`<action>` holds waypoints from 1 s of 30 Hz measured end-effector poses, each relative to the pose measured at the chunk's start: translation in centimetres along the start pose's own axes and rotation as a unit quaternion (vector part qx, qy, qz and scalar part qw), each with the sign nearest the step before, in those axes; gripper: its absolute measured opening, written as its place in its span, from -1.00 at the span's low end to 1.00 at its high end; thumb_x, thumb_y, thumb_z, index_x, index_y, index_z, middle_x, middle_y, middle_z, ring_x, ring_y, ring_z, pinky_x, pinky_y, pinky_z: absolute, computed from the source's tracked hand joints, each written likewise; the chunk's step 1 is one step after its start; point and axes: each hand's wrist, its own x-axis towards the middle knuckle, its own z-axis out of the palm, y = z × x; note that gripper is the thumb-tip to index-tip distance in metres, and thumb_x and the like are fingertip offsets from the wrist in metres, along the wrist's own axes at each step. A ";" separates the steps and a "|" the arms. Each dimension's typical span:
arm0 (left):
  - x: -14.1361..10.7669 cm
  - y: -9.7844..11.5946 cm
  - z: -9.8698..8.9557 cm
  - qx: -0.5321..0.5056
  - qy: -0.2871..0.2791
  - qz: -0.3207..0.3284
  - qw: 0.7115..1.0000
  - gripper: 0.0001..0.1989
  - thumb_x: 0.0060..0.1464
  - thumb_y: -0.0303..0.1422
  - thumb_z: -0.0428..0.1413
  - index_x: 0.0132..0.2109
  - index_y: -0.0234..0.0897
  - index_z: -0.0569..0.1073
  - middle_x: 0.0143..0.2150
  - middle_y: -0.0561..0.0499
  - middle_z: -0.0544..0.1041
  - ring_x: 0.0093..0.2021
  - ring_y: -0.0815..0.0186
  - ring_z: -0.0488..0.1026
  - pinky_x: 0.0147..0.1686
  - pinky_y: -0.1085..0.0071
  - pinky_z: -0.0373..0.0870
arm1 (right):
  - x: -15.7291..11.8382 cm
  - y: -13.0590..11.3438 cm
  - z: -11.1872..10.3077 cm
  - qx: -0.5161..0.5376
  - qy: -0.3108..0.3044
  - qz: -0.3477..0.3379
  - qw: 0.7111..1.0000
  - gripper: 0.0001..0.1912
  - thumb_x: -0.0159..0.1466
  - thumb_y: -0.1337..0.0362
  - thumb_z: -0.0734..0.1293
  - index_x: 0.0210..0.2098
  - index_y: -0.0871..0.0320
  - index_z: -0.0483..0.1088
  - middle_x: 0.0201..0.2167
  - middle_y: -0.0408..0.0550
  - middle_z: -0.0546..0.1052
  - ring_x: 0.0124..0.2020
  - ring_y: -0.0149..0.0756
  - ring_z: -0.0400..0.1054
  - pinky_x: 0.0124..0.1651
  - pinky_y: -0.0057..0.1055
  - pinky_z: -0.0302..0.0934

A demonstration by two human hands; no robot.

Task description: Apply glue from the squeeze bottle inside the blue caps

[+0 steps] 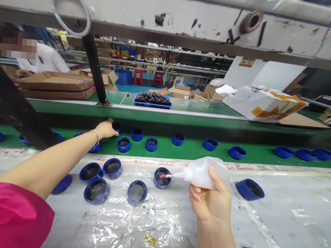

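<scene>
A translucent white plastic squeeze bottle (200,173) lies nearly level, gripped in the closed right hand (211,198), nozzle pointing left at a round blue cap (161,184). The outstretched left hand (106,129) covers a second blue cap (116,126) on the green conveyor belt (192,150); whether it grips, I cannot tell.

Round caps (152,144) stand along the conveyor belt (192,149), more on the plastic-sheeted bench (291,218) before it

The left hand (106,130) covers part of a blue cap (116,129), the right hand (210,194) hides part of a squeeze bottle (203,173), and, far ahead of both, black items (153,98) on a blue tray (152,105) are too small to identify.
</scene>
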 end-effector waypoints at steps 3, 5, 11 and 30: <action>-1.6 0.4 -1.1 -0.022 0.029 0.008 0.999 -0.54 0.23 -0.27 0.28 0.19 -0.33 0.43 0.15 -0.18 0.54 0.10 0.01 0.54 0.08 0.02 0.51 | -0.1 0.0 0.2 -0.011 0.022 0.016 1.000 -0.54 -0.02 0.09 0.60 -0.30 0.20 0.39 -0.50 -0.15 0.52 -0.76 -0.54 0.15 -0.83 -0.59 -0.09; -3.8 1.0 -1.9 -0.050 0.042 0.034 0.997 -0.38 0.02 -0.29 0.38 0.18 -0.34 0.39 0.08 -0.18 0.57 0.11 -0.08 0.54 0.10 0.06 0.47 | -0.4 -0.1 0.5 -0.014 0.035 0.021 0.999 -0.48 -0.06 0.06 0.62 -0.27 0.20 0.40 -0.48 -0.15 0.52 -0.75 -0.54 0.16 -0.82 -0.59 -0.07; -14.5 3.4 -1.5 -0.207 -0.136 0.188 0.950 -0.43 -0.13 -0.21 0.40 0.02 -0.19 0.41 -0.11 0.05 0.65 -0.08 0.12 0.60 -0.04 0.28 0.51 | -2.1 -0.1 1.8 -0.019 0.070 -0.073 0.995 -0.35 -0.15 0.00 0.67 -0.20 0.16 0.41 -0.48 -0.20 0.48 -0.69 -0.45 0.27 -0.81 -0.56 0.04; -20.1 4.7 1.0 -0.333 -0.297 0.238 0.863 -0.47 -0.06 -0.32 0.39 0.07 -0.25 0.47 0.03 -0.07 0.60 0.06 0.04 0.53 0.07 0.16 0.47 | -5.3 1.1 1.3 -0.141 -0.034 -0.272 0.951 -0.78 0.13 0.29 0.56 -0.41 0.17 0.44 -0.65 -0.20 0.40 -0.72 -0.35 0.28 -0.74 -0.43 0.17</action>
